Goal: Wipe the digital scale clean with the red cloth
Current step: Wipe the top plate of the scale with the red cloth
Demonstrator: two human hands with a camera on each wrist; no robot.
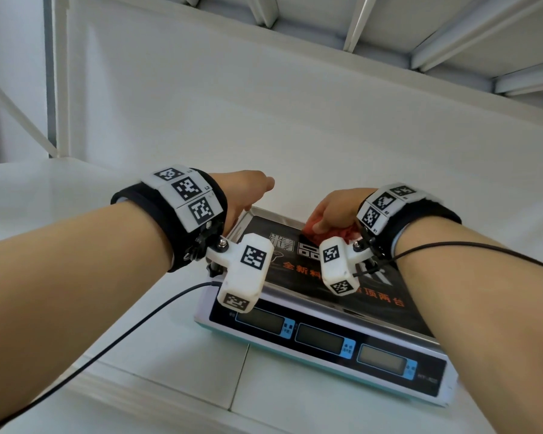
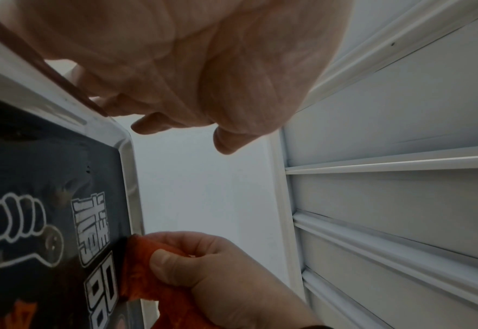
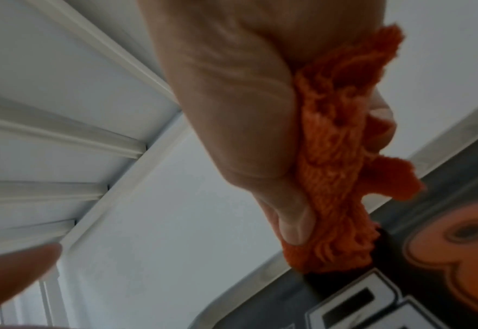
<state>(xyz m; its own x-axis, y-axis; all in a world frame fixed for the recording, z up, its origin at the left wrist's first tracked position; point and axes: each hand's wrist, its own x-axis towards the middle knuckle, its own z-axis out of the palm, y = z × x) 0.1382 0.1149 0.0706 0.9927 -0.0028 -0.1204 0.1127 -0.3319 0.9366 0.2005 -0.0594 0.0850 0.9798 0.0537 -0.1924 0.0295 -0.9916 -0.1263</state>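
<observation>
The digital scale (image 1: 323,336) sits on a white shelf; it has a steel pan with a dark printed sheet (image 2: 34,178) and a front panel with three displays. My right hand (image 1: 336,211) grips the bunched red cloth (image 3: 336,155) and presses it on the far part of the pan (image 3: 260,298); the cloth (image 1: 347,233) shows under that hand, also red cloth (image 2: 144,269). My left hand (image 1: 245,192) is at the pan's far left corner, its fingers (image 2: 153,124) loosely curled over the rim, holding nothing.
A white back wall (image 1: 264,104) rises just behind the scale, with white shelf ribs (image 1: 452,32) overhead. Black cables (image 1: 113,343) run from both wrist cameras. Bare white shelf surface (image 1: 76,198) lies left of the scale.
</observation>
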